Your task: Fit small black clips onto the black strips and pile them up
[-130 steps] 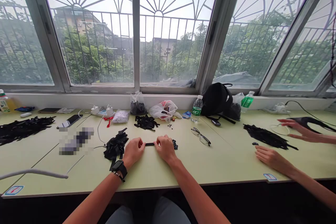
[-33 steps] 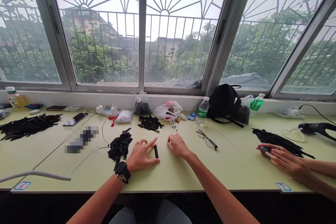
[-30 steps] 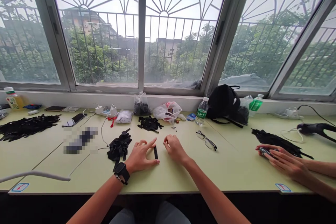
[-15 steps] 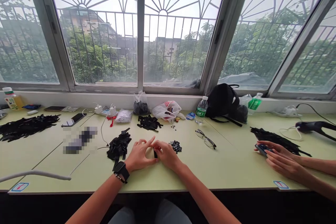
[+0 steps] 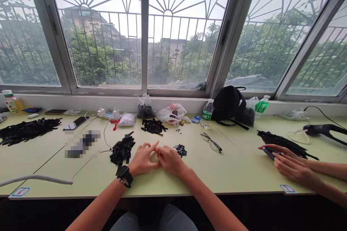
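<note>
head view: i have the left hand (image 5: pixel 143 159) and right hand (image 5: pixel 170 160) curled inward on the table (image 5: pixel 217 175), fingers pointing at each other and meeting. i cannot tell whether they grip anything, as they hide whatever lies between them, along with its direction and long axis. black scraps (image 5: pixel 122 150) lie just left, black beads (image 5: pixel 180 150) just ahead.

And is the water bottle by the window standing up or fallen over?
Standing up: the green-labelled water bottle rests upright on its base on the table, beside the black bag.
</note>
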`<state>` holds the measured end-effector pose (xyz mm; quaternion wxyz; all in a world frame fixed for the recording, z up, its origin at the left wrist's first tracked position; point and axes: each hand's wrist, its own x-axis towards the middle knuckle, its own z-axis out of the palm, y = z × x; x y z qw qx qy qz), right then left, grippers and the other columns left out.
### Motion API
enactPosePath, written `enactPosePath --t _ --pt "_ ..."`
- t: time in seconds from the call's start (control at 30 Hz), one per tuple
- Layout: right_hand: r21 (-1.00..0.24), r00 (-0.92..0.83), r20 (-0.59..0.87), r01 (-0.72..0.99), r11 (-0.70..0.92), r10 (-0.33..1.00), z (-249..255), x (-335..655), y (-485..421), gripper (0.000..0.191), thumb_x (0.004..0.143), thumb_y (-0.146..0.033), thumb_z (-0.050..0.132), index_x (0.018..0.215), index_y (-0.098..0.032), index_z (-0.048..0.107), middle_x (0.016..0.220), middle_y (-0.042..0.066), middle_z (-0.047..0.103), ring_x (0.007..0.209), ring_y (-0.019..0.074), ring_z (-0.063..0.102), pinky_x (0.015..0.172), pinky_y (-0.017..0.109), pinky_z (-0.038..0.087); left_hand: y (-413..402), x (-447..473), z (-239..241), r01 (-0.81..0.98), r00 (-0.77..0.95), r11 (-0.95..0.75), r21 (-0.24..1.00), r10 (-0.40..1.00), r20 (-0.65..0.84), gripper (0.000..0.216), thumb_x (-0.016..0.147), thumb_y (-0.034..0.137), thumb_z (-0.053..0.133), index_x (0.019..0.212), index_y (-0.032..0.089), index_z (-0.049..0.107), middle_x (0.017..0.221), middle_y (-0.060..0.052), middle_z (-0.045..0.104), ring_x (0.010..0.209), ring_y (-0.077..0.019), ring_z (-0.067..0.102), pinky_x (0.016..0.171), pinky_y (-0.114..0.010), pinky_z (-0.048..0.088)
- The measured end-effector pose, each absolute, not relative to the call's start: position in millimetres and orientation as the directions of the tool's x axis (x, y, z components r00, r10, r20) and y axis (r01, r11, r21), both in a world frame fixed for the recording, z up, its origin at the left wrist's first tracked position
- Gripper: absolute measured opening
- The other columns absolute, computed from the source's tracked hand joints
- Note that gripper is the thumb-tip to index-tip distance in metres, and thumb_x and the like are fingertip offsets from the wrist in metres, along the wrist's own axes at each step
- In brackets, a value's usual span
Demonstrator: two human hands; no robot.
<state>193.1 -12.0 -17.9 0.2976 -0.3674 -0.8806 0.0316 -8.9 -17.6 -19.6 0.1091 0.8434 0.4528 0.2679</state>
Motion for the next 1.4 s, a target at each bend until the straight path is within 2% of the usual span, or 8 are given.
enactPosePath --t 0.2,0.43,0.6,0.7,0.87,1.1,1.3,1.4 --pt "-0.250 -0.581 0.491 0.620 0.744 0.649 -17.0 185.0 -8.2 0.014 0.089 -0.009 0.054 0.082 -0.021 0.055 0.079 0.002 0.062 0.077 0.0184 0.055 0.073 0.029 0.038 -17.0 -9.4 -19.4 0.710 0.452 -0.562 0.425 0.826 0.338 0.094 0.077 0.041 0.077 0.159 0.033 0.035 0.130 -0.008 0.068 0.127 -0.0332 0.051 0.107 -0.048 0.037" --pt "-0.551 -0.460 0.519 0.464 0.693 0.720 -22.1 192.8 -6.7 0.038 0.074 0.002 0.049 0.101 -0.022 0.061 0.092 0.001 0.066 0.083 0.0173 0.059 0.077 0.027 0.044 -14.5 -9.5 -25.0 0.673 0.426 -0.580 0.459 0.811 0.400 0.078 0.089 0.039 0.068 0.159 0.035 0.034 0.126 -0.004 0.070 0.125 -0.0296 0.053 0.106 -0.046 0.040" --pt "-0.717 -0.439 0.462 0.326 0.616 0.770 -25.0 195.0 -0.6 0.027 0.082 -0.011 0.057 0.106 -0.023 0.063 0.086 0.000 0.065 0.077 0.0160 0.060 0.072 0.026 0.046 -10.6 -8.3 -26.5 0.621 0.394 -0.590 0.516 0.804 0.445 0.061 0.092 0.025 0.061 0.152 0.033 0.048 0.125 -0.004 0.071 0.123 -0.0271 0.057 0.107 -0.044 0.043" --pt "-0.795 -0.355 0.432 0.284 0.536 0.829 -25.2 197.1 4.0 0.023 0.086 -0.020 0.060 0.108 -0.022 0.063 0.078 -0.002 0.063 0.072 0.0158 0.059 0.069 0.027 0.046 -13.3 -7.0 -20.8 0.571 0.317 -0.597 0.563 0.793 0.519 0.063 0.091 0.019 0.059 0.151 0.032 0.046 0.132 -0.004 0.068 0.126 -0.0255 0.055 0.110 -0.045 0.043" --pt "-0.921 -0.268 0.331 0.119 0.372 0.905 -19.1 201.2 10.5 0.034 0.081 -0.040 0.073 0.106 -0.021 0.061 0.072 -0.002 0.063 0.067 0.0163 0.060 0.064 0.029 0.045 -22.9 -4.2 -6.5 0.540 0.284 -0.645 0.541 0.745 0.604 0.048 0.087 0.019 0.066 0.133 0.030 0.061 0.126 -0.003 0.069 0.120 -0.0256 0.058 0.108 -0.045 0.046" --pt "-0.973 -0.369 0.229 -0.070 0.219 0.901 -7.2 201.5 1.6 0.048 0.073 -0.050 0.083 0.103 -0.022 0.059 0.081 0.002 0.071 0.075 0.0187 0.066 0.077 0.036 0.054 -25.5 -2.7 0.0 0.558 0.334 -0.660 0.503 0.734 0.592 0.013 0.096 0.029 0.063 0.101 0.028 0.074 0.101 -0.004 0.073 0.105 -0.0251 0.060 0.094 -0.041 0.049" --pt "-0.965 -0.318 0.257 -0.037 0.259 0.913 -2.1 201.0 -5.1 0.039 0.073 -0.047 0.084 0.091 -0.020 0.063 0.117 0.007 0.067 0.081 0.0173 0.070 0.079 0.035 0.055 -24.7 -3.5 0.8 0.571 0.288 -0.628 0.528 0.756 0.588 0.014 0.096 0.029 0.061 0.086 0.024 0.070 0.090 -0.003 0.073 0.095 -0.0241 0.061 0.089 -0.039 0.048" --pt "-0.956 -0.390 0.252 0.039 0.289 0.886 2.6 200.7 -8.9 0.032 0.080 -0.048 0.077 0.088 -0.018 0.069 0.106 0.007 0.072 0.084 0.0188 0.069 0.079 0.033 0.054 -24.4 -3.3 1.1 0.581 0.251 -0.609 0.540 0.766 0.592 0.016 0.097 0.029 0.059 0.086 0.024 0.069 0.090 -0.003 0.072 0.094 -0.0237 0.061 0.089 -0.039 0.048"
